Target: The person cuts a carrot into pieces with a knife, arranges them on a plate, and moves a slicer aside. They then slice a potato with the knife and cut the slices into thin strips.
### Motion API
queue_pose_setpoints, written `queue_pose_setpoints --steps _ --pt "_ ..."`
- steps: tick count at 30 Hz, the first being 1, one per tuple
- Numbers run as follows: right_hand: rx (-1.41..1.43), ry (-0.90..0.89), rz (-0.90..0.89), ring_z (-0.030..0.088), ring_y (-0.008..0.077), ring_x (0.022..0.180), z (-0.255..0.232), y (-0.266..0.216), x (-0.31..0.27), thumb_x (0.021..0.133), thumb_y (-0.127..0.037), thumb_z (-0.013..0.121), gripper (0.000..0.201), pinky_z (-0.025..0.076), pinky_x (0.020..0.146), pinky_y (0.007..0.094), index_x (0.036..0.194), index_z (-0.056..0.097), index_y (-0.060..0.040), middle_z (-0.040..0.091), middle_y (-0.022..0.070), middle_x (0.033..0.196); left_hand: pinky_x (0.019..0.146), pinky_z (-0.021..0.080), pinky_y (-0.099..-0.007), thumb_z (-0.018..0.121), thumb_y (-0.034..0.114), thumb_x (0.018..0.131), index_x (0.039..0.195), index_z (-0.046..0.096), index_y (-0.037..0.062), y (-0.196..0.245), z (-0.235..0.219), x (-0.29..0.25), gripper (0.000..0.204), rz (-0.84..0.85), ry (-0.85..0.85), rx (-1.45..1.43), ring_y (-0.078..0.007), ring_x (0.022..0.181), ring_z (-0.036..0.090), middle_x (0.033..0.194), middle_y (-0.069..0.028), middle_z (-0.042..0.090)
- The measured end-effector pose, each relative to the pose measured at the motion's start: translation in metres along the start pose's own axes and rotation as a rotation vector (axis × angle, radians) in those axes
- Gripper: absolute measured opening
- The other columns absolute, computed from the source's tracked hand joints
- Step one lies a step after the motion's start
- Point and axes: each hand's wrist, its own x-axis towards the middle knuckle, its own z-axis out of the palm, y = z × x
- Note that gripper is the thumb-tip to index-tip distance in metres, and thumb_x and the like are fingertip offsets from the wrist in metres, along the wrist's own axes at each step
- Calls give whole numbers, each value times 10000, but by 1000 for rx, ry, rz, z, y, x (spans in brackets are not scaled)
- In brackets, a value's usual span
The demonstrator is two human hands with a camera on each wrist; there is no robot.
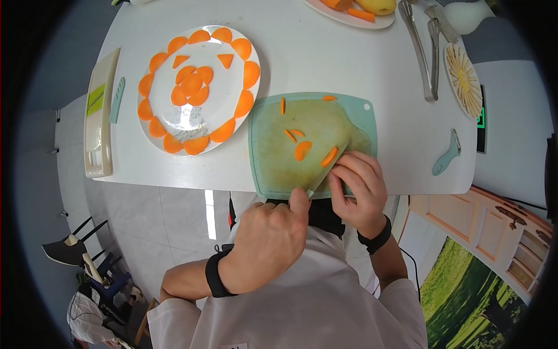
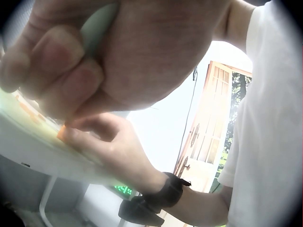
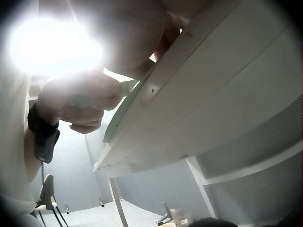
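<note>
1. Head view: I have the left hand (image 1: 268, 235) palm down at the near edge of the cutting board (image 1: 279, 170), its forearm angling in from the lower left. Its fingers are clamped round the handle of the knife (image 1: 328, 168), the thumb lying forward near the base of the blade, which slants away to the far right. My right hand (image 1: 361, 189) comes in from the lower right, fingers bent and tips down beside the blade; the blade hides from me what they hold. A cut carrot slice (image 1: 329, 156) lies along the blade's left side; I can't tell whether it touches. More carrot pieces (image 1: 303, 151) are scattered across the board. Left of the board on the bench (image 1: 290, 52), the white plate (image 1: 218, 107) carries a ring of rounded slices around a carrot flower and two triangles.

2. Left wrist view: I see the left hand large and close, fingers curled tightly round the green handle. Beyond it, my right hand reaches in with thumb and fingers closed on a carrot chunk (image 2: 62, 133) at the board.

3. Right wrist view: glare washes out much of this. The left hand is a closed fist on the handle at the board's edge. The right hand fills the top, too dark for me to tell its fingertips.
</note>
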Motion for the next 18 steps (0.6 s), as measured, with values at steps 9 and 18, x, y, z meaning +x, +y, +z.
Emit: queue_pose_setpoints --steps 9,18 --pt "4 0 3 654 277 951 -1 0 1 722 85 748 257 564 775 351 951 697 -18 675 77 1045 424 438 -370 649 97 932 818 467 40 -2 -2 1 223 3 -31 -15 -264 407 553 455 -75 489" --pt "1 -5 10 659 275 955 -1 -1 1 724 83 751 256 572 776 349 952 699 -22 678 74 1052 432 451 -377 634 103 945 835 472 31 -5 -2 3 208 2 -55 -69 -275 417 562 462 -82 491"
